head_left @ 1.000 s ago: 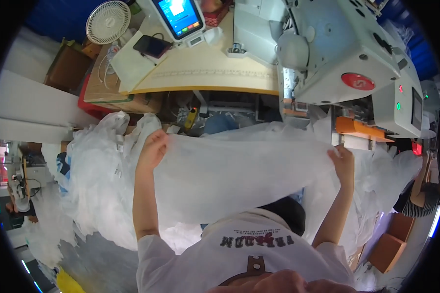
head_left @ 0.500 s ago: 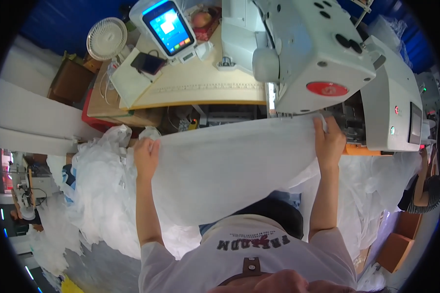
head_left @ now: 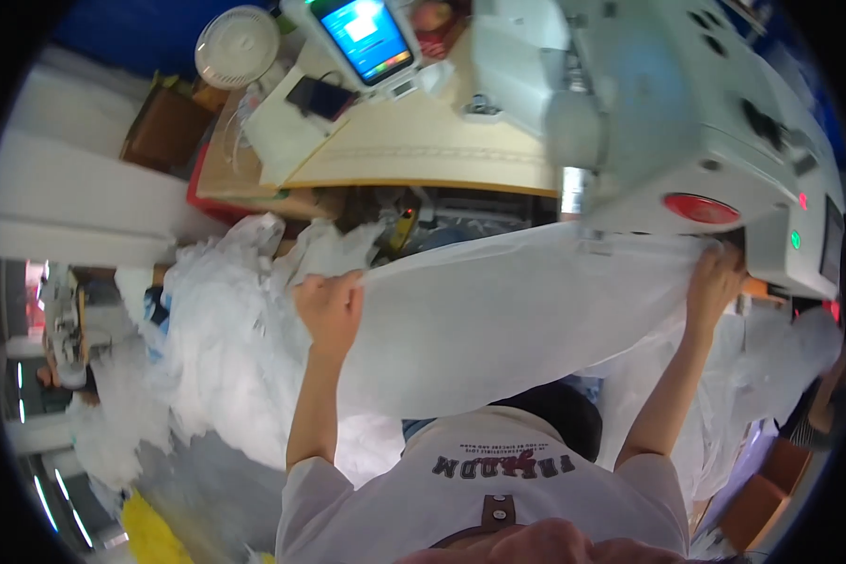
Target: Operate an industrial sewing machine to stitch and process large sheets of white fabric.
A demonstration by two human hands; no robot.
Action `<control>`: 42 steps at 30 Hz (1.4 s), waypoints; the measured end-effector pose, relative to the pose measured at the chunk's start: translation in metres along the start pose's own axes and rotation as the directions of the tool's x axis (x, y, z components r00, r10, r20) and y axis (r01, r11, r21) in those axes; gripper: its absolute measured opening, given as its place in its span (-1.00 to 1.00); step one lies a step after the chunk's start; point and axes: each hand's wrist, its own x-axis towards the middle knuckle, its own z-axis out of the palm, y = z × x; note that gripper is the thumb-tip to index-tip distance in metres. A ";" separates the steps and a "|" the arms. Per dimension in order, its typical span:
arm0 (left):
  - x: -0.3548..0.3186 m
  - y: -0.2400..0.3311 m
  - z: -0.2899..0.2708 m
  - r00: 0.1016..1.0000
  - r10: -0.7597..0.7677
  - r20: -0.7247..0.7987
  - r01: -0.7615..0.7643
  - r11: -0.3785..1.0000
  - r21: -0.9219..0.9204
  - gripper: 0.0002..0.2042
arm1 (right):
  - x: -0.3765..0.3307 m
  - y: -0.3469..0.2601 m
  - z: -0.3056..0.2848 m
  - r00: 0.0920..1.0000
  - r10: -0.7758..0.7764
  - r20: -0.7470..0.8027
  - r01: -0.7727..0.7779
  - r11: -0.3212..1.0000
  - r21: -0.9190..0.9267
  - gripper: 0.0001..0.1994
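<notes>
One large pale machine is filling the far right, its head blocking the view of what lies beneath. A cream tabletop is stretching leftward from it. On the left, a heap of crumpled white material is crowding the floor. A white sheet is spanning the middle, near of the tabletop, its far edge running close to the machine. At the far left, a brown box, a lit display and a white fan are standing. The left hand is pinching the sheet's left end; the right hand is gripping its right end, close beside the machine, fingertips blurred in shadow. A dark phone is lying just near of the display.
</notes>
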 end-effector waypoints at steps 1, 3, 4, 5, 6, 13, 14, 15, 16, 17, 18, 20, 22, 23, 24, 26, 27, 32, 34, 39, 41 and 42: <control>-0.015 -0.003 -0.002 0.996 0.005 0.090 0.002 0.997 -0.079 -0.84 | -0.007 0.006 0.008 0.994 0.026 -0.101 -0.028 0.999 -0.016 -0.73; -0.025 -0.017 -0.004 0.859 -0.227 0.458 0.366 0.899 -0.241 -0.84 | -0.007 0.025 0.021 0.978 0.136 -0.156 -0.139 0.990 -0.009 -0.71; -0.029 -0.030 -0.009 0.575 -0.282 0.768 0.696 0.662 -0.278 -0.85 | -0.008 0.023 0.021 0.972 0.218 -0.091 -0.218 0.976 0.008 -0.69; -0.034 -0.039 -0.015 0.557 -0.334 0.760 0.719 0.652 -0.241 -0.85 | -0.015 0.018 0.013 0.989 0.115 -0.096 -0.109 0.991 0.072 -0.66; -0.036 -0.044 -0.018 0.650 -0.325 0.687 0.648 0.708 -0.279 -0.86 | -0.018 0.010 0.004 0.994 0.020 -0.112 -0.004 0.990 0.139 -0.63; -0.059 -0.068 -0.043 0.946 -0.178 0.270 0.249 0.933 -0.259 -0.92 | -0.014 -0.053 -0.042 0.987 0.129 0.096 -0.158 0.884 0.440 -0.57; -0.068 -0.065 -0.047 0.952 -0.187 0.243 0.241 0.947 -0.213 -0.93 | -0.016 -0.060 -0.042 0.987 0.121 0.104 -0.155 0.885 0.440 -0.57; -0.073 -0.062 -0.050 0.949 -0.194 0.250 0.249 0.945 -0.212 -0.93 | -0.017 -0.076 -0.040 0.981 0.054 0.187 -0.129 0.898 0.420 -0.56; -0.075 -0.058 -0.051 0.920 -0.301 0.250 0.356 0.909 -0.217 -0.93 | -0.019 -0.091 -0.038 0.963 -0.010 0.268 -0.102 0.911 0.401 -0.55; -0.075 -0.056 -0.051 0.880 -0.410 0.239 0.460 0.860 -0.221 -0.94 | -0.017 -0.102 -0.037 0.938 -0.078 0.339 -0.064 0.919 0.389 -0.53; -0.073 -0.055 -0.051 0.828 -0.512 0.229 0.557 0.799 -0.227 -0.94 | -0.017 -0.099 -0.042 0.938 -0.087 0.335 -0.054 0.919 0.391 -0.53; -0.061 -0.055 -0.045 0.747 -0.596 0.295 0.664 0.682 -0.305 -0.93 | -0.011 -0.083 -0.055 0.813 -0.027 0.582 -0.245 0.891 0.383 -0.52; -0.046 -0.064 -0.016 0.669 -0.646 0.369 0.736 0.507 -0.448 -0.92 | -0.008 -0.082 -0.050 0.723 -0.015 0.690 -0.329 0.871 0.364 -0.51; -0.046 -0.070 0.008 0.670 -0.646 0.366 0.722 0.455 -0.521 -0.91 | -0.013 -0.091 -0.038 0.854 -0.102 0.511 -0.146 0.895 0.422 -0.52; -0.045 -0.074 0.021 0.668 -0.654 0.355 0.724 0.461 -0.513 -0.91 | -0.020 -0.103 -0.020 0.930 -0.199 0.308 0.042 0.892 0.450 -0.53; -0.044 -0.077 0.043 0.767 -0.574 0.287 0.639 0.647 -0.415 -0.90 | -0.025 -0.107 -0.013 0.954 -0.288 0.089 0.224 0.876 0.428 -0.53; -0.038 -0.071 0.049 0.778 -0.555 0.295 0.627 0.646 -0.436 -0.90 | -0.024 -0.097 -0.020 0.949 -0.183 0.258 0.025 0.856 0.516 -0.56; -0.039 -0.042 0.049 0.802 -0.156 0.577 0.590 0.363 -0.722 -0.85 | -0.067 0.044 -0.010 0.791 -0.197 0.579 0.247 0.969 -0.008 -0.65; -0.012 -0.037 0.018 0.480 -0.126 0.868 0.876 0.024 -0.481 -0.88 | -0.079 0.039 -0.047 0.743 -0.061 0.667 -0.301 0.859 0.414 -0.67; 0.029 -0.047 0.039 0.493 -0.214 0.843 0.694 -0.489 -0.529 -0.95 | -0.059 -0.033 -0.056 0.969 0.236 0.079 -0.238 0.787 0.569 -0.79; 0.038 -0.038 0.030 0.629 -0.273 0.728 0.719 -0.152 -0.678 -0.94 | -0.049 -0.040 -0.061 0.958 0.280 0.057 -0.257 0.760 0.597 -0.80; 0.032 -0.034 0.018 0.749 -0.304 0.589 0.656 0.206 -0.727 -0.94 | -0.047 -0.049 -0.067 0.952 0.301 0.064 -0.271 0.722 0.636 -0.81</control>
